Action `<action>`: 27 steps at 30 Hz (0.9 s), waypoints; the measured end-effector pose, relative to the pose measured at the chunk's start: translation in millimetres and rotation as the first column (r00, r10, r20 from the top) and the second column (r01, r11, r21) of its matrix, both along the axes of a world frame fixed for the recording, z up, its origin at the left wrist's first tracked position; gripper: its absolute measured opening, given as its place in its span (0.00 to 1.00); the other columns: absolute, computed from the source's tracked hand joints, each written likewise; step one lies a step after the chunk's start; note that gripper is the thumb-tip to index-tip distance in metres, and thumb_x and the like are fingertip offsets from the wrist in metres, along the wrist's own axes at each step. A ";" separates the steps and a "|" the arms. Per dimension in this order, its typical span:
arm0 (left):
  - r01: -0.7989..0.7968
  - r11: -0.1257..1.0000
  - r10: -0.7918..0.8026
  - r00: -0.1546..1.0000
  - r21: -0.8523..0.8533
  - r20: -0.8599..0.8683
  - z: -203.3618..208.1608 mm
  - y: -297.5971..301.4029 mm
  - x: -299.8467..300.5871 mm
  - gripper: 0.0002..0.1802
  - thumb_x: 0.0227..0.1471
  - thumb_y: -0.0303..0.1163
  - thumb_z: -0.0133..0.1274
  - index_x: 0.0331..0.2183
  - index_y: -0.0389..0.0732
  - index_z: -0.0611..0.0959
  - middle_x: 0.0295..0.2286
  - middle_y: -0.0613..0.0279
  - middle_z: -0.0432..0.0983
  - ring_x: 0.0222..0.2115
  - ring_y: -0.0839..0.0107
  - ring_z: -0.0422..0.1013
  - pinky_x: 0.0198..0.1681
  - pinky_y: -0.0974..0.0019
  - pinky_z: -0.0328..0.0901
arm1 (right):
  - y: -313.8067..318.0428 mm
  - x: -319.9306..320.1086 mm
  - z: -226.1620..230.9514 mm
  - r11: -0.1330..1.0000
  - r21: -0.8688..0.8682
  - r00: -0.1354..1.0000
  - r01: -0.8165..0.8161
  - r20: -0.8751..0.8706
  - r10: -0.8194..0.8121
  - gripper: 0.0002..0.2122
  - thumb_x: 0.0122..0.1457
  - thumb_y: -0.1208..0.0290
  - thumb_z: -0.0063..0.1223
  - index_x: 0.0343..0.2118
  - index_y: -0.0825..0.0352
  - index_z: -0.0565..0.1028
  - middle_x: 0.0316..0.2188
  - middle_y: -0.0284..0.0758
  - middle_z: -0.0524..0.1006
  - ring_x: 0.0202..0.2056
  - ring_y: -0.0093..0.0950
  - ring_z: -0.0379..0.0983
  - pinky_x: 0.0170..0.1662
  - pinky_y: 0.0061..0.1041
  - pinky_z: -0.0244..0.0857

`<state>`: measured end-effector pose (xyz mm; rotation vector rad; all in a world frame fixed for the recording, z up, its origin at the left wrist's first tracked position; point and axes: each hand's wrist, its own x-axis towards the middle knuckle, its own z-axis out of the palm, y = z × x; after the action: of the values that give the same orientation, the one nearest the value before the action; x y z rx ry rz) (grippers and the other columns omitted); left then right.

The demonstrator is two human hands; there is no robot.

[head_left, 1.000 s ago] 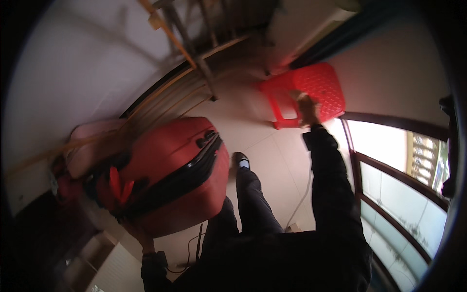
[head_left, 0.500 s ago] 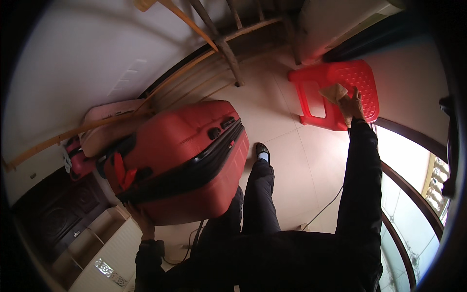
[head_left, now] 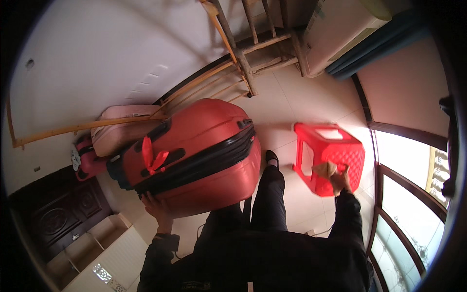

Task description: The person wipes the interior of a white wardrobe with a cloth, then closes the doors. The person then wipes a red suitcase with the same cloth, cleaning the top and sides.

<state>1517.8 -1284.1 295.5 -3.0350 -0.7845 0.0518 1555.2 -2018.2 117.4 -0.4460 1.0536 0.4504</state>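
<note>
You seem to be steadying the suitcase (head_left: 199,131) by your left leg, left hand (head_left: 158,210) spread against it, while your right hand (head_left: 342,181), curled on a tan cloth (head_left: 323,169), works at the stool (head_left: 349,155) rightward, grip on it unclear, calling next for a firm left palm.

A red hard-shell suitcase (head_left: 204,124) sits toward nine o'clock, its black band (head_left: 206,161) slanting toward two; at three, a red stool (head_left: 335,160) shows its patterned seat (head_left: 349,160) behind a tan cloth (head_left: 324,169).
</note>
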 end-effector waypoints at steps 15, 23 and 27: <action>0.483 0.828 -0.523 0.848 -0.285 -0.081 32.2 53.8 31.7 0.55 0.48 0.60 0.57 0.67 0.45 0.51 0.66 0.47 0.34 0.66 0.40 0.34 0.59 0.24 0.36 | 287.4 -353.3 -21.1 0.892 -0.428 0.921 0.149 -0.268 -0.282 0.34 0.60 0.32 0.37 0.59 0.55 0.61 0.43 0.40 0.72 0.44 0.38 0.71 0.47 0.43 0.69; 0.526 0.820 -0.556 0.826 -0.227 -0.093 22.5 58.2 29.9 0.55 0.51 0.66 0.50 0.67 0.44 0.49 0.67 0.46 0.31 0.66 0.40 0.32 0.59 0.24 0.35 | 415.9 -428.8 -42.5 0.972 0.179 0.950 -0.151 -0.246 0.193 0.30 0.59 0.41 0.42 0.55 0.62 0.67 0.46 0.37 0.74 0.48 0.34 0.70 0.51 0.39 0.66; 0.541 0.813 -0.567 0.819 -0.213 -0.084 21.4 58.3 30.2 0.55 0.51 0.65 0.50 0.67 0.44 0.48 0.67 0.46 0.31 0.66 0.40 0.31 0.60 0.26 0.34 | 451.7 -423.8 -41.2 0.969 0.192 0.940 -0.157 -0.272 0.206 0.28 0.58 0.47 0.44 0.54 0.63 0.68 0.44 0.38 0.75 0.46 0.35 0.72 0.50 0.39 0.67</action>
<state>1548.0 -1225.8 316.9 -3.2422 0.1525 0.3493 1131.5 -1566.5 76.2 -0.3334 1.2514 0.7831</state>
